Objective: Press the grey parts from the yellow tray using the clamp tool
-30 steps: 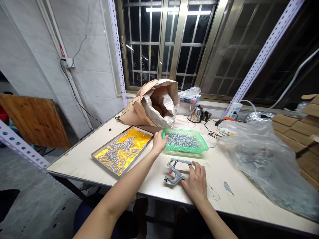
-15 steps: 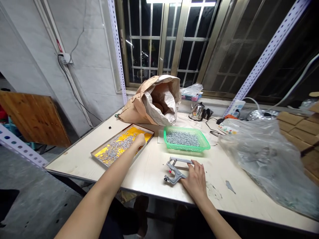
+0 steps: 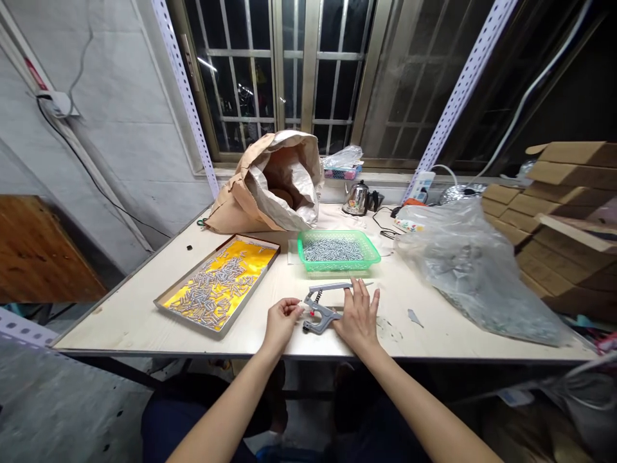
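Note:
My right hand point(image 3: 357, 316) holds a grey metal hand press plier point(image 3: 324, 316), with fingers over its upper handle and the thumb at its lower handle. The plier has a dark spring, a red tip and a black knob, and its jaws face left. At those jaws is my left hand point(image 3: 283, 323), thumb and fingers pinched together; whatever is between them is too small to make out. Left of it lies a shallow tray point(image 3: 222, 332) lined in yellow, with many small silvery metal pieces point(image 3: 212, 292). Behind the plier stands a green plastic basket point(image 3: 337, 264) of similar small metal pieces.
A large open paper sack point(image 3: 241, 209) lies at the back of the table. A steel kettle point(image 3: 357, 198) stands near the window. On the right are a clear plastic bag point(image 3: 463, 270) and stacked cardboard boxes point(image 3: 569, 257). A grey scrap point(image 3: 414, 317) lies right of my right hand.
My left hand has come out of the tray and moved right, to the plier's jaws. My right hand still holds the plier, its fingers now more stretched. The view has shifted.

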A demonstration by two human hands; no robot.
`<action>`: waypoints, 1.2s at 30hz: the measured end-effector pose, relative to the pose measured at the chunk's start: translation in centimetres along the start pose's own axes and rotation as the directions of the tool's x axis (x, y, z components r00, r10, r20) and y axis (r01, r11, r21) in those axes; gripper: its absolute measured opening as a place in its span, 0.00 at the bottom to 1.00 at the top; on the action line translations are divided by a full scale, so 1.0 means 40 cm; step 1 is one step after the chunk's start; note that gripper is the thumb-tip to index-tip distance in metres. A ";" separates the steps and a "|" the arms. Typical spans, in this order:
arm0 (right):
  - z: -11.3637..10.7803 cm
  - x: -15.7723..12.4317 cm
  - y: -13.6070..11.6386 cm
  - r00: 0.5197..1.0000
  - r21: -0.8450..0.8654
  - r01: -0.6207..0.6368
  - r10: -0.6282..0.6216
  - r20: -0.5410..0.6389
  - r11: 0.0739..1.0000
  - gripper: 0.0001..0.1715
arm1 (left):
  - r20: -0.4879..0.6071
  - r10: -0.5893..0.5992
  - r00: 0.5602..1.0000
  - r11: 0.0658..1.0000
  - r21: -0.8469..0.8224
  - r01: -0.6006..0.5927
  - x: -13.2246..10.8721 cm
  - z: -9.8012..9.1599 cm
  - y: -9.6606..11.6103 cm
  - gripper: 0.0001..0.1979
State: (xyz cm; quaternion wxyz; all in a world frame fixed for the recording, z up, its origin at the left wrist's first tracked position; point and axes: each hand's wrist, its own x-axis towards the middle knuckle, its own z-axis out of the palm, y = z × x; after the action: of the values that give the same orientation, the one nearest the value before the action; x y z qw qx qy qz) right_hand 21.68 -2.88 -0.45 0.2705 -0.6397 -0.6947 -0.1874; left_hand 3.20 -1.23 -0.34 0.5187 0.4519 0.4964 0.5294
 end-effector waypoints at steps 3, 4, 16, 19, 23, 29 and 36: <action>-0.008 0.000 -0.007 1.000 -0.023 0.008 -0.007 0.011 1.000 0.33 | 0.043 -0.035 0.998 0.997 -0.074 0.038 -0.016 0.016 -0.003 0.25; -0.009 0.000 -0.008 1.000 -0.031 0.007 -0.006 0.020 0.999 0.34 | 0.056 -0.036 0.998 0.997 -0.066 0.040 -0.018 0.018 -0.001 0.26; -0.007 -0.003 -0.009 0.998 -0.073 -0.016 0.020 0.053 0.997 0.36 | 0.117 0.044 0.992 0.950 0.303 -0.078 -0.048 0.024 0.031 0.24; -0.008 -0.003 -0.010 0.999 -0.075 -0.015 0.018 0.046 0.997 0.34 | 0.143 0.032 0.989 0.944 0.321 -0.077 -0.049 0.020 0.039 0.25; -0.011 -0.002 -0.013 0.999 -0.083 -0.007 0.010 0.040 0.997 0.32 | 0.193 0.041 0.980 0.934 0.340 -0.106 -0.051 0.011 0.038 0.27; -0.010 -0.003 -0.014 0.999 -0.083 0.004 -0.001 0.043 0.997 0.31 | 0.264 0.058 0.963 0.920 0.361 -0.154 -0.056 0.000 0.034 0.29; -0.012 -0.007 -0.016 0.999 -0.075 0.030 -0.027 0.034 0.997 0.34 | 0.342 0.064 0.938 0.909 0.367 -0.196 -0.058 -0.006 0.034 0.29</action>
State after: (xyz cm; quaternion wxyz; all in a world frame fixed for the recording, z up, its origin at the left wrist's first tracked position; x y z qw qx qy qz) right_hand 21.12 -3.48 -0.20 0.2320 -0.6424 -0.7006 -0.2066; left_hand 2.96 -3.51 1.09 0.4535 0.6602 0.4699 0.3711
